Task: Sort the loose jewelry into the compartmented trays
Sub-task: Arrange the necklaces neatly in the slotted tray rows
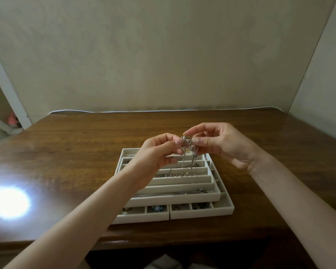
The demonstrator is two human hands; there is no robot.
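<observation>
A tangle of silver necklace chains [188, 144] hangs between my two hands above the trays. My left hand [155, 152] pinches it from the left and my right hand [221, 142] pinches it from the right, with thin chains dangling down toward the slots. Below them a cream tray with long slots [213, 196] lies stacked on other trays; a silver chain [169, 194] lies in its nearest slot and another chain [173, 174] in a middle slot. Two small-compartment trays, the left one [144, 218] and the right one [202, 214], sit at the front, holding a blue-stone piece [157, 208] and dark pieces [200, 205].
The trays rest in the middle of a brown wooden table [76, 152] that stands against a beige wall. A bright light reflection [8, 202] glares on the table's left part. The table's front edge runs just beneath the trays.
</observation>
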